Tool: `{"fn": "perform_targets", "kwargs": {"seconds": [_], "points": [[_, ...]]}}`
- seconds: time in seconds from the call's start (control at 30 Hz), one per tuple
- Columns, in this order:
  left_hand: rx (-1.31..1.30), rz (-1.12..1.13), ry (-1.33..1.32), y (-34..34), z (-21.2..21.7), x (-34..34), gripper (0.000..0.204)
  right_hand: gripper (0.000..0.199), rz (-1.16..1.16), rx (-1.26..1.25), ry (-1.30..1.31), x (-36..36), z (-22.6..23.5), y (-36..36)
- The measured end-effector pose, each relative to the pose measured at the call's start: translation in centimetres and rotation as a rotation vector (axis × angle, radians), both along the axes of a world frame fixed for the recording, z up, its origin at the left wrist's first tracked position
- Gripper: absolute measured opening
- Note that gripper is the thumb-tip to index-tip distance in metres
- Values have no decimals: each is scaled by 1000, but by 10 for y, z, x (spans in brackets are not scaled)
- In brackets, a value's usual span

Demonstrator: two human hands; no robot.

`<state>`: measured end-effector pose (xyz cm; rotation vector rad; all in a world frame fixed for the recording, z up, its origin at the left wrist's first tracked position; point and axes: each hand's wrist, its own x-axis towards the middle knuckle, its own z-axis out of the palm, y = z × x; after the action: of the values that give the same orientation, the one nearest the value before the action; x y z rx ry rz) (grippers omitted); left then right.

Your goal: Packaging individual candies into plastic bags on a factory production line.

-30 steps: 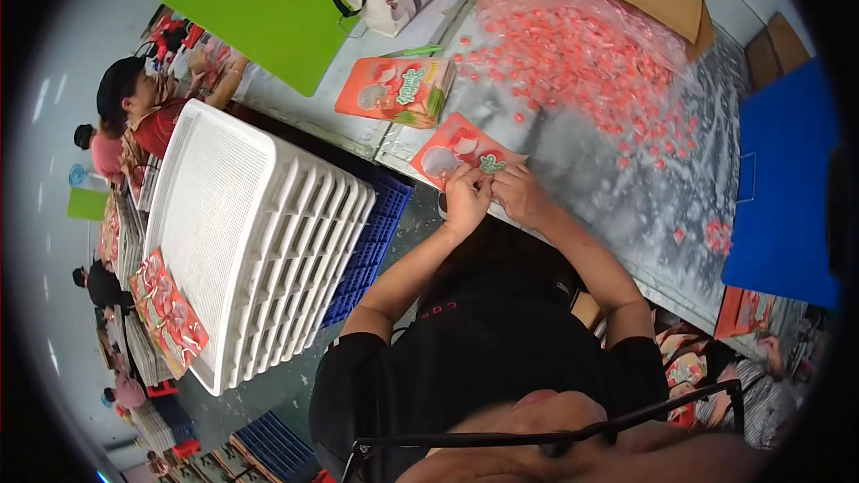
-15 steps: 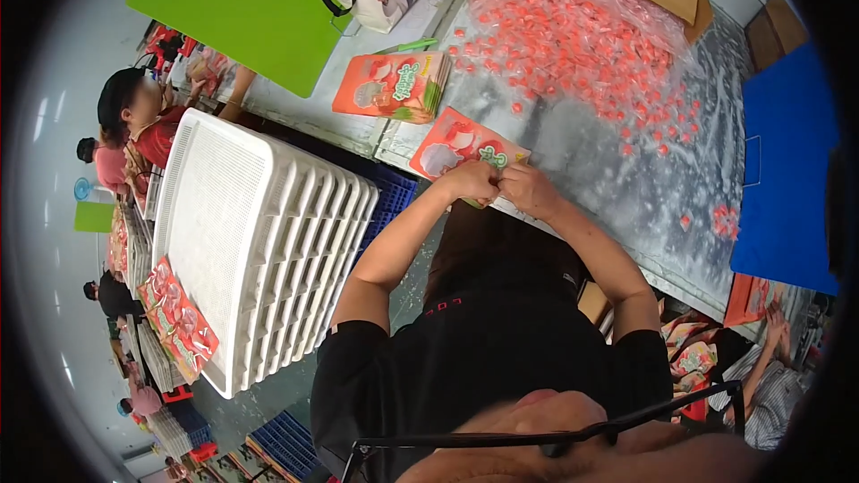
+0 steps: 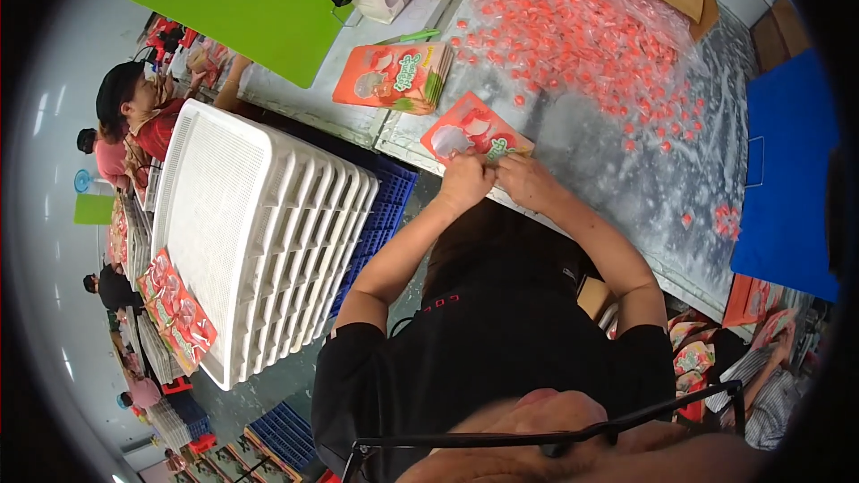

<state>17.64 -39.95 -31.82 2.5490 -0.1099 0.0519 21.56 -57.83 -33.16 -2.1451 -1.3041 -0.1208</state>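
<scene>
Both hands, left hand (image 3: 465, 181) and right hand (image 3: 526, 181), pinch the near edge of a red pouch (image 3: 472, 136) lying flat on the table (image 3: 617, 161), probably to open it, candies (image 3: 591, 36) beyond it.

Left hand (image 3: 465, 181) and right hand (image 3: 528, 181) side by side, fingers curled, forearms extended forward.
</scene>
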Motion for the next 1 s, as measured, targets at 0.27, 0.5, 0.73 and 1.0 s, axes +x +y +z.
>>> {"fn": "perform_targets", "kwargs": {"seconds": [0.27,0.5,0.73,1.0], "points": [[81,-29,-88,-22,73,-7,18,42,166,-137,158,4,41,4],[-122,-211,297,-10,122,0,49,34,222,-83,433,-7,77,-3],[-287,-776,545,20,106,4,126,28,287,-390,448,-9,99,-4],[-935,-174,528,50,80,-23,93,30,-127,440,151,66,63,8]]}}
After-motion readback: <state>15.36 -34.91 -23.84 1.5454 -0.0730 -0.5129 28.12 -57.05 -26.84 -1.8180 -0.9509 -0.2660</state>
